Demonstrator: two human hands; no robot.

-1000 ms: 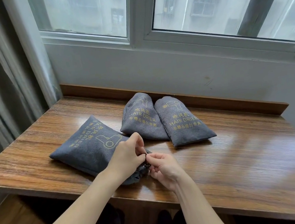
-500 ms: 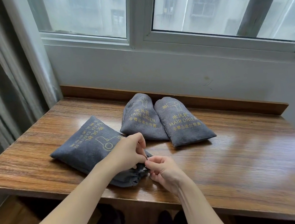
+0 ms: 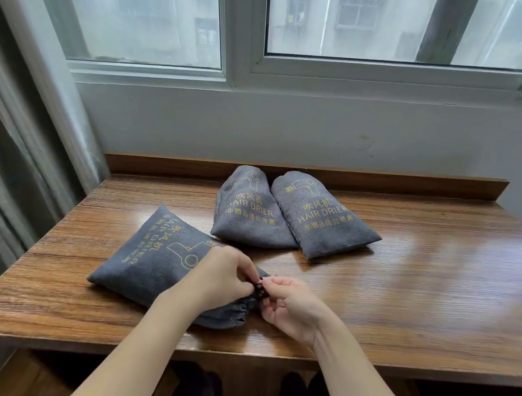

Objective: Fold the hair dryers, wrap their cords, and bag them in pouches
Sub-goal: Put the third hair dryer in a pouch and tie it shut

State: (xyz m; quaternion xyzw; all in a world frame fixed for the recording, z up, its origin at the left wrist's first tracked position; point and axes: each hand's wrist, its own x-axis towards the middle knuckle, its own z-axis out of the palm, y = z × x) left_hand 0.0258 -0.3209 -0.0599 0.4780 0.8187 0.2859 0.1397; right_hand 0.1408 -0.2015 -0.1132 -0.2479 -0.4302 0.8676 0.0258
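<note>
Three grey fabric pouches with yellow "HAIR DRIER" print lie on the wooden table (image 3: pixel 424 276). The nearest pouch (image 3: pixel 149 259) lies slanted at the front left, bulging, its gathered mouth toward me. A black drawstring (image 3: pixel 260 290) comes out of that mouth. My left hand (image 3: pixel 226 276) pinches the drawstring from the left and my right hand (image 3: pixel 288 302) pinches it from the right, fingertips nearly touching. Two more filled pouches, one (image 3: pixel 245 212) beside the other (image 3: pixel 320 214), rest side by side further back. No hair dryer is visible; their contents are hidden.
A raised wooden lip (image 3: pixel 381 180) runs along the table's back edge under a white wall and window (image 3: pixel 267 34). Grey curtains (image 3: pixel 1 129) hang at the left. The table's front edge is close to my forearms.
Both hands stayed at the pouch mouth, shifting slightly as they work the black drawstring. The pouches have not moved.
</note>
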